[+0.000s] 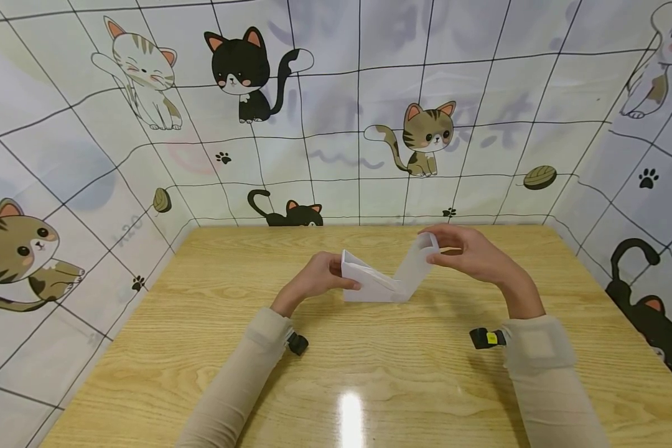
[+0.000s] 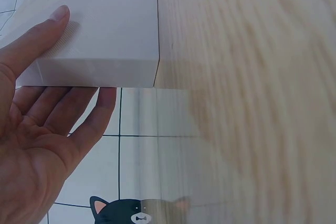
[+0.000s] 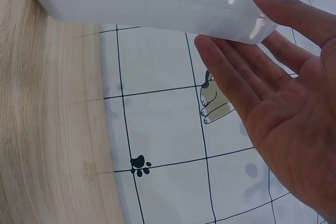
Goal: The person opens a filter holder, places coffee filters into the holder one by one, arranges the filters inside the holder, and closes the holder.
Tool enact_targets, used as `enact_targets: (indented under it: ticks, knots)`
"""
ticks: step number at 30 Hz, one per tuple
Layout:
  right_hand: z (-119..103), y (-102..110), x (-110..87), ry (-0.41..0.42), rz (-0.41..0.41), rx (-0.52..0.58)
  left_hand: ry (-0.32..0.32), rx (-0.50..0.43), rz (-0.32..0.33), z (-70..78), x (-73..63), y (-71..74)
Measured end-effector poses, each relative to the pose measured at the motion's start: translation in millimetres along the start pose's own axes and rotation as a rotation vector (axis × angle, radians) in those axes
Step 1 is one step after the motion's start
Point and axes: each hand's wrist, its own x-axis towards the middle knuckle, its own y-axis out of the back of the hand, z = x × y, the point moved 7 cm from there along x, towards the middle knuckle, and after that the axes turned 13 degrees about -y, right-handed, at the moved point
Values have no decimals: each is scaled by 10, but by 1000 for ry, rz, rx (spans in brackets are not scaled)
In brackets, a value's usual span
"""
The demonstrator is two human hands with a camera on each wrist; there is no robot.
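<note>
A white, slant-topped box-like holder [image 1: 366, 289] rests on the wooden table. My left hand [image 1: 317, 275] grips its left end, thumb on the near face and fingers behind. In the left wrist view, the thumb lies flat on the white holder's side [image 2: 113, 22]. Leaning up to the right from the holder's right end is a translucent plastic sleeve [image 1: 415, 272]; whether the two are joined I cannot tell. My right hand [image 1: 473, 255] pinches the sleeve's raised open end between thumb and fingers. The right wrist view shows the clear sleeve [image 3: 142, 1] from the side.
The wooden table [image 1: 392, 361] extends around both hands. Behind it and at both sides hangs a white gridded sheet [image 1: 336, 155] printed with cartoon cats. Black wrist-camera mounts [image 1: 487, 338] sit by the sleeve cuffs.
</note>
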Motion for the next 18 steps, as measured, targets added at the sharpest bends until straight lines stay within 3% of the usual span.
enact_targets:
  ticks: [18]
  knots:
    - [-53,-42,12,21,12,-14,3,-3,-10,-10,5,0]
